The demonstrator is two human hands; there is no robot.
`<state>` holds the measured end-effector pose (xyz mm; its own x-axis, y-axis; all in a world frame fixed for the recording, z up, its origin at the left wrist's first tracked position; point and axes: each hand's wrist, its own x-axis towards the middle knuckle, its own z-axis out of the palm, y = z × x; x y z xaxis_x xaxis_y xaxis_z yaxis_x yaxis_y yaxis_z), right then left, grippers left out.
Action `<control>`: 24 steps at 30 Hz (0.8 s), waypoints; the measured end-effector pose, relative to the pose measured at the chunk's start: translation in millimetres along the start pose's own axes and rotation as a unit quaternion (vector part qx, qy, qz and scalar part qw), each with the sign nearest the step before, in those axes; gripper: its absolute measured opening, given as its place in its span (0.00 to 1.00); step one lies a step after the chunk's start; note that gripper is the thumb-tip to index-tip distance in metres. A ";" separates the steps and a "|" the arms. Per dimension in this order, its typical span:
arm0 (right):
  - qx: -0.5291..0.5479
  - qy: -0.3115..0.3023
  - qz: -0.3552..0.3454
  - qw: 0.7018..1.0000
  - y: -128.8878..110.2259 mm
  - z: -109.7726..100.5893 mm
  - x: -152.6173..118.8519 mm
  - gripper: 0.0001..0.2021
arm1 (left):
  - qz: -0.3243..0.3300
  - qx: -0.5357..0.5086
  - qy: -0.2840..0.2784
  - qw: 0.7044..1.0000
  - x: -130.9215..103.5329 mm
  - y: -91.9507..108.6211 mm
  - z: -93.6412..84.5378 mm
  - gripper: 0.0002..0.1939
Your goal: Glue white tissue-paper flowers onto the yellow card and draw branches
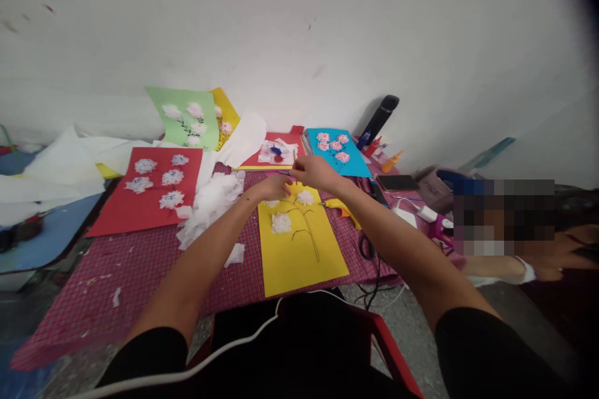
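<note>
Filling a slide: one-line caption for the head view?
Left hand and right hand close together at the far end of a yellow sheet with white flowers and drawn stems.

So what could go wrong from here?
The yellow glue gun lies beside the right forearm, nozzle towards the yellow sheet; a nudge could mark the sheet or perhaps burn skin. The left forearm passes close to the loose white tissue pile, so a sweep might scatter it. The white cable across the lap could snag.

One glue gun (pixel 349 207), one blue sheet (pixel 356 166)
</note>
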<state>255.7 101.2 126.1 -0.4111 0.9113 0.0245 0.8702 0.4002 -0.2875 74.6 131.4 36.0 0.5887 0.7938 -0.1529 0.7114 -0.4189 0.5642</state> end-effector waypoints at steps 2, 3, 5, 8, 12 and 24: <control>0.124 0.128 0.004 0.984 4.1 -8.2 -29.0 0.12 | -0.001 0.010 0.002 1.000 -1.5 0.3 2.8 0.30; 0.180 0.177 0.018 0.967 7.1 -7.0 -48.0 0.12 | -0.001 0.017 0.006 1.000 -2.8 1.1 4.8 0.30; 0.281 0.254 0.062 0.923 13.9 8.7 -90.8 0.12 | 0.003 0.035 0.018 0.999 -6.4 4.1 9.7 0.27; 0.409 0.289 0.104 0.860 21.6 57.0 -151.3 0.12 | 0.010 0.068 0.045 0.997 -12.9 10.8 17.6 0.25; 0.455 0.289 0.150 0.829 23.5 116.3 -195.3 0.12 | 0.039 0.133 0.067 0.988 -20.9 19.6 26.4 0.24; 0.519 0.271 0.196 0.786 35.2 127.2 -192.3 0.15 | 0.066 0.226 0.112 0.966 -36.4 47.2 38.4 0.23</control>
<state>330.8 -72.3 -10.5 0.2545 0.9651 0.0623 0.0943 0.0393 -0.9948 101.4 65.8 37.0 0.6239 0.7746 0.1038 0.7604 -0.6323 0.1482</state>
